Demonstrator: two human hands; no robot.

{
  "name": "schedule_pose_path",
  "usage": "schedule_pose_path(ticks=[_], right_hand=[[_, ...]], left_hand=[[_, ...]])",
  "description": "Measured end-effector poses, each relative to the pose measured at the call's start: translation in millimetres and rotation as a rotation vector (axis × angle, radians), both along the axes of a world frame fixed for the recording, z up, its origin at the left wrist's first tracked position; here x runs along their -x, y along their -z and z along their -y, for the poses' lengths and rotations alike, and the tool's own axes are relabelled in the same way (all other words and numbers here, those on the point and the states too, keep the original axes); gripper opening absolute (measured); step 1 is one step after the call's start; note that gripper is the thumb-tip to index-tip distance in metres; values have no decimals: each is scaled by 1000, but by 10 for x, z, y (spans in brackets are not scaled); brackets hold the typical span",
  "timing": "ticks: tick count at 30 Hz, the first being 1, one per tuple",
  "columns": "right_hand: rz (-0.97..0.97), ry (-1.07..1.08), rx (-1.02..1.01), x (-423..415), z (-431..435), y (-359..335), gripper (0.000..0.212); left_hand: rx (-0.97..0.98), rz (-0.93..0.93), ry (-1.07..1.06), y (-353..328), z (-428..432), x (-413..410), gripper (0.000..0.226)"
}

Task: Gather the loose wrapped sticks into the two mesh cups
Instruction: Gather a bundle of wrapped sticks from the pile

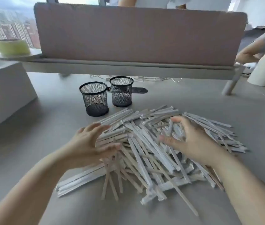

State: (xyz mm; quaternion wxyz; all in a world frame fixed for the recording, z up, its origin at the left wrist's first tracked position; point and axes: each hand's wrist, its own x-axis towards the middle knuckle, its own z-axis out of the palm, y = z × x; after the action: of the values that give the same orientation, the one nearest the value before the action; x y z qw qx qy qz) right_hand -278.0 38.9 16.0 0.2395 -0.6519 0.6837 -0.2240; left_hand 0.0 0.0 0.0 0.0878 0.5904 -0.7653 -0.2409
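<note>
While the cups (94, 101) stand empty: the step in hand reads as the first grab, with nothing gathered so far.
Cups: both upright, side by side and nearly touching, just beyond the heap's far edge on the table (31, 135).
Sticks (144, 143): one loose, crisscrossed heap lying between the hands and nearer than the cups; a few tan ones, seemingly unwrapped, poke out on the near side.
Left hand (89, 143): at the heap's left edge, fingers over and thumb under a thick bundle of sticks, curled round it.
Right hand (192, 138): over the heap's middle right, fingers bent like a claw, a few sticks standing between them and the thumb; the blur hides whether it grips them or only rakes.
Next move: probably to pull the left bundle free of its tangled neighbours, even up the ends, turn it upright and feed it end-first into a cup's mouth.
Care needed: the light mesh cups may tip if a bundle strikes the rim, so the other hand may have to steady one.
</note>
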Motion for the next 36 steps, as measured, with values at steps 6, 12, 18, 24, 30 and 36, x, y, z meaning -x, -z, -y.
schedule_pose_path(ticks=[6, 12, 18, 24, 30, 36], right_hand=[[-250, 12, -105, -88, -122, 59, 118], [-432, 47, -187, -215, -121, 216, 132], [-468, -17, -184, -465, -182, 248, 132], [-495, -62, -146, -706, -197, 269, 131], [-479, -84, -27, -708, -187, 351, 113], [-378, -62, 50, -638, -214, 342, 94]], left_hand=[[-101, 193, -16, 10, -145, -70, 153], [-136, 321, 85, 30, -197, -53, 161], [-135, 378, 154, 92, -224, 4, 162], [-83, 336, 151, 66, -216, 59, 146], [-19, 263, 96, 119, -174, 66, 136], [24, 213, 17, 118, -172, 66, 130]])
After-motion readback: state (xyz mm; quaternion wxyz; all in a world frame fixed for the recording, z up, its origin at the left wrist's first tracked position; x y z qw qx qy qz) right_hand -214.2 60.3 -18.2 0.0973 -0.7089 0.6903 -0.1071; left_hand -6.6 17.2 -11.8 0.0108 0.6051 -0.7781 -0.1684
